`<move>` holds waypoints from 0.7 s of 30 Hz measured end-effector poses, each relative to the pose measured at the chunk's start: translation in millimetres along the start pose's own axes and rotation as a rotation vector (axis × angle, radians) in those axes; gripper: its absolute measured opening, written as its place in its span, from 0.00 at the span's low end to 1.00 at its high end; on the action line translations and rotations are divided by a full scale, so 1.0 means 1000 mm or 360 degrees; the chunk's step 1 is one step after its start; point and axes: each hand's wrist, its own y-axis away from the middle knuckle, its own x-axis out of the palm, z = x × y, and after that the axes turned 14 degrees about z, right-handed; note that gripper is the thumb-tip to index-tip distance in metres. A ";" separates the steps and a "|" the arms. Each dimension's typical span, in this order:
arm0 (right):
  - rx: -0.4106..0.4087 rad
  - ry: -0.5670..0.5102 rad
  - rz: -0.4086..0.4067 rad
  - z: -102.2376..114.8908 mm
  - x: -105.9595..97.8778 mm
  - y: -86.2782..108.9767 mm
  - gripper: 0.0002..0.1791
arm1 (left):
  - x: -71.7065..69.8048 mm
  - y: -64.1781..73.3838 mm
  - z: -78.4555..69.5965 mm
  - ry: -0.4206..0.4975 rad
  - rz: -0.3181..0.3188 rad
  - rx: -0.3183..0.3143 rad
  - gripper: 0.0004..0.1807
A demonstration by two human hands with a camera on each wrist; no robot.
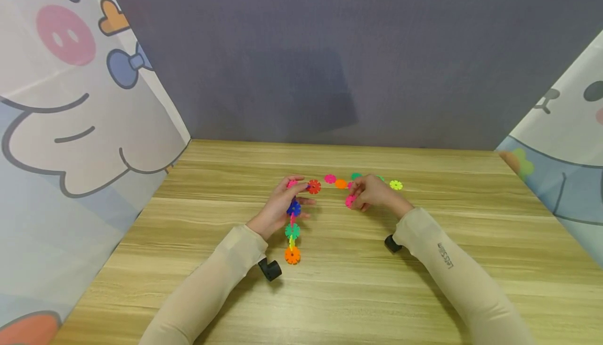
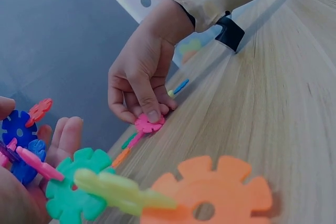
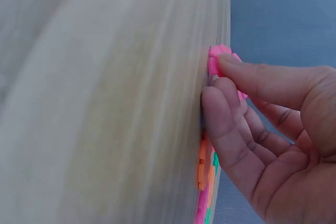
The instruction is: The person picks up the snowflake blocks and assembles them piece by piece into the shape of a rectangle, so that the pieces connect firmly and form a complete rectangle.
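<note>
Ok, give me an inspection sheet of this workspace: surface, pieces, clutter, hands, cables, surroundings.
Surface: wood-grain table.
Pieces: a joined chain of flower-shaped discs; other discs lie in a row, joined or not unclear.
Clutter: nothing seen.
Left hand: holds the chain.
Right hand: pinches a pink disc.
Wrists: a black device at each.
Cables: nothing seen.
Surroundings: grey panel behind, cartoon-printed sheets at both sides.

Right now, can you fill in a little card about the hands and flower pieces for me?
Left hand: holds a chain of joined flower pieces
Chain's end nearest the person: orange piece
Right hand: pinches a pink piece
Near the right wrist: yellow piece
Underneath: wood-grained table
Behind: grey panel
</note>
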 end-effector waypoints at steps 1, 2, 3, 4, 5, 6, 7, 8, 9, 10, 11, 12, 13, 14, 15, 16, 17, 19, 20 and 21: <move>-0.0007 -0.0007 -0.0011 0.000 0.000 0.000 0.11 | 0.000 0.000 0.000 -0.0004 0.0001 0.0001 0.24; -0.0015 -0.0009 -0.0022 0.000 0.000 0.000 0.10 | 0.000 0.000 0.000 -0.0007 0.0001 0.0003 0.24; -0.0022 -0.0011 -0.0033 0.000 0.000 0.000 0.09 | 0.000 0.000 0.000 -0.0009 0.0003 0.0005 0.24; -0.0026 -0.0011 -0.0047 0.000 0.001 0.000 0.08 | 0.000 0.000 0.000 -0.0008 0.0005 0.0008 0.24; -0.0027 -0.0014 -0.0060 0.000 0.001 0.001 0.07 | 0.000 0.000 0.000 -0.0006 0.0007 0.0011 0.24; -0.0032 -0.0022 -0.0067 0.001 0.001 0.001 0.07 | 0.000 0.000 0.000 -0.0003 0.0009 0.0014 0.23; -0.0037 -0.0025 -0.0072 0.001 0.002 0.001 0.07 | 0.000 0.000 0.000 -0.0003 0.0012 0.0017 0.21; -0.0047 -0.0021 -0.0079 0.001 0.002 0.002 0.07 | 0.000 0.000 0.000 -0.0004 0.0013 0.0021 0.20; -0.0057 -0.0024 -0.0086 0.002 0.003 0.002 0.07 | 0.000 0.000 0.000 -0.0006 0.0015 0.0023 0.19; -0.0066 -0.0030 -0.0096 0.002 0.004 0.003 0.06 | 0.000 0.000 0.000 -0.0009 0.0016 0.0025 0.18; -0.0077 -0.0038 -0.0105 0.002 0.004 0.003 0.06 | 0.000 0.000 0.000 -0.0013 0.0018 0.0028 0.17; -0.0087 -0.0046 -0.0115 0.003 0.005 0.004 0.06 | 0.000 0.000 0.000 -0.0017 0.0020 0.0030 0.16; -0.0095 -0.0054 -0.0125 0.004 0.006 0.004 0.06 | -0.001 0.000 0.000 -0.0020 0.0022 0.0033 0.15; -0.0103 -0.0069 -0.0139 0.005 0.006 0.005 0.06 | -0.001 0.000 0.000 -0.0022 0.0024 0.0036 0.15; -0.0109 -0.0090 -0.0151 0.006 0.007 0.006 0.06 | -0.001 0.000 0.000 -0.0024 0.0026 0.0037 0.15; -0.0114 -0.0112 -0.0164 0.007 0.008 0.006 0.06 | -0.001 0.000 0.000 -0.0026 0.0029 0.0040 0.15; -0.0123 -0.0130 -0.0174 0.009 0.009 0.007 0.05 | -0.001 0.000 0.000 -0.0025 0.0033 0.0041 0.15; -0.0141 -0.0167 -0.0193 0.012 0.011 0.008 0.05 | -0.001 0.000 0.000 -0.0024 0.0039 0.0044 0.15; -0.0152 -0.0181 -0.0205 0.013 0.012 0.009 0.05 | -0.002 0.000 0.000 -0.0025 0.0042 0.0044 0.16; -0.0163 -0.0190 -0.0216 0.015 0.013 0.009 0.05 | -0.002 0.000 0.001 -0.0025 0.0043 0.0044 0.17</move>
